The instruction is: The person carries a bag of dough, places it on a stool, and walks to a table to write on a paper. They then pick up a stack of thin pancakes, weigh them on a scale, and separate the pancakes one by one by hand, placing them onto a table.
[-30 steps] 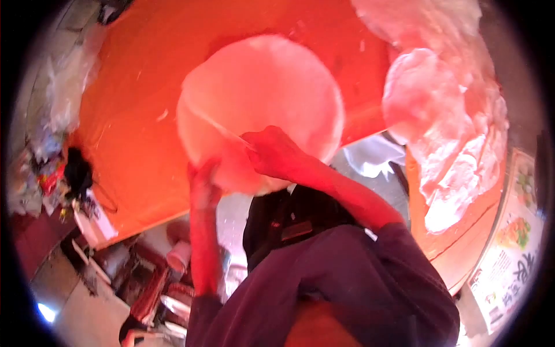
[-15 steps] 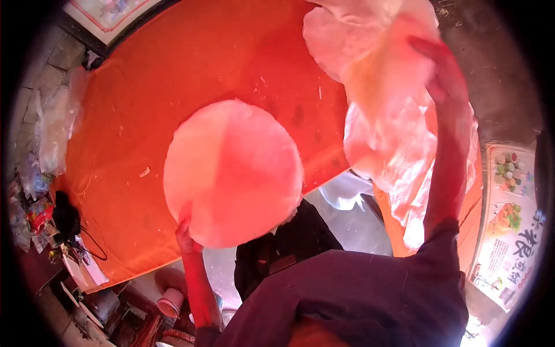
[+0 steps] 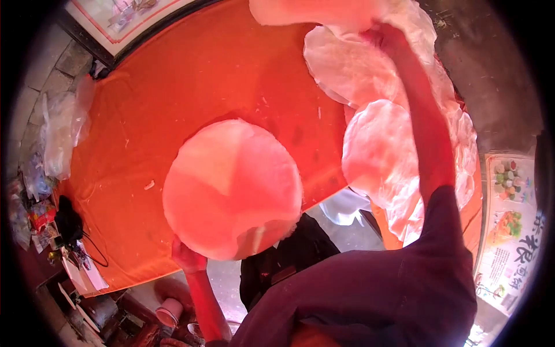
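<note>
A thick round stack of thin pancakes (image 3: pixel 231 185) lies at the front edge of the orange-covered table, partly over the edge. My left hand (image 3: pixel 188 257) is closed at the stack's lower left rim; some fingers are hidden. Stretched out to the far right, my right hand (image 3: pixel 378 36) pinches the edge of a single thin pancake (image 3: pixel 312 10), which spreads to the left and runs out of view at the top. Beneath my right arm, several loose, wrinkled pancakes (image 3: pixel 378 150) lie overlapping along the table's right side.
The orange cloth (image 3: pixel 173 87) carries small scraps. Clear plastic bags (image 3: pixel 58 133) and a black object with a cord (image 3: pixel 68 222) sit at the left. A framed picture (image 3: pixel 127 23) stands at the back left. A printed sign (image 3: pixel 506 231) is at the right, a pink bucket (image 3: pixel 169 312) below the table.
My right hand has swung up and left with the thin pancake, which now spreads out above the loose ones. My left hand stays at the stack's rim, its thumb no longer on top.
</note>
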Demonstrator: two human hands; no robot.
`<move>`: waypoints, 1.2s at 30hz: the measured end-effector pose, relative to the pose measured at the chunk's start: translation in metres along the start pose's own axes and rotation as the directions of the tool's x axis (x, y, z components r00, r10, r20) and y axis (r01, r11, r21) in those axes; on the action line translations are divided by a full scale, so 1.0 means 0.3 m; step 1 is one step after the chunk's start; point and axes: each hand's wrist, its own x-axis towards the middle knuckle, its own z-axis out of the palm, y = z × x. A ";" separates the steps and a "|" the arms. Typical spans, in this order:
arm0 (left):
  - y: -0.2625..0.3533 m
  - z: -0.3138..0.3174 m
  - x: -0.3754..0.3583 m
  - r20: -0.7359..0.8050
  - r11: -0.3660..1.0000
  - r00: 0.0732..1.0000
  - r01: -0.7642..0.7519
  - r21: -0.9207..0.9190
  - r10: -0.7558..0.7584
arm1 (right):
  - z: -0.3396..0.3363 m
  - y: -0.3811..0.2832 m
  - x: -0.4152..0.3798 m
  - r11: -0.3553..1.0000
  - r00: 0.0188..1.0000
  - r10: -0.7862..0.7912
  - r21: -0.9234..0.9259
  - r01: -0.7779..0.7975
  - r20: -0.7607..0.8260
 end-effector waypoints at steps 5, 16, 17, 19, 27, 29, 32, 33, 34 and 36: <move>0.007 0.199 0.007 0.034 0.913 0.999 -0.043 0.405 0.032 | 0.513 0.372 -0.595 0.990 0.918 0.141 -0.045 -0.134 0.371; 0.012 0.246 0.027 0.071 0.911 0.997 -0.003 0.412 -0.028 | 1.009 0.447 -1.126 0.923 0.591 0.077 -0.281 0.262 0.803; 0.016 0.266 0.021 0.056 0.919 0.998 0.005 0.394 -0.029 | 1.001 0.426 -1.134 0.863 0.603 0.043 -0.334 0.379 0.796; 0.021 0.286 0.018 0.042 0.938 0.999 0.014 0.348 -0.030 | 0.977 0.420 -1.149 0.747 0.631 -0.010 -0.414 0.521 0.776; 0.020 0.152 0.022 0.020 0.982 0.999 0.026 0.188 -0.030 | 0.824 0.422 -1.119 0.814 0.811 0.094 -0.514 0.271 0.578; 0.012 0.137 0.011 0.020 0.984 1.000 0.008 0.176 -0.011 | 0.817 0.365 -1.102 0.862 0.899 0.165 -0.503 0.068 0.405; 0.003 0.057 0.014 -0.011 0.973 1.000 0.012 0.232 -0.010 | 0.764 0.323 -1.044 0.959 0.946 0.142 -0.278 -0.058 0.293; 0.001 0.035 0.022 -0.037 0.964 0.999 0.019 0.263 -0.010 | 0.721 0.316 -0.991 0.963 0.949 0.251 -0.148 -0.225 0.192; -0.002 0.006 0.026 -0.066 0.955 0.998 0.033 0.294 -0.014 | 0.674 0.275 -0.953 0.976 0.976 0.151 -0.181 -0.122 0.156; -0.004 -0.036 0.032 -0.074 0.973 0.996 0.064 0.222 -0.048 | 0.719 0.070 -0.906 0.937 0.996 -0.003 -0.347 0.036 0.094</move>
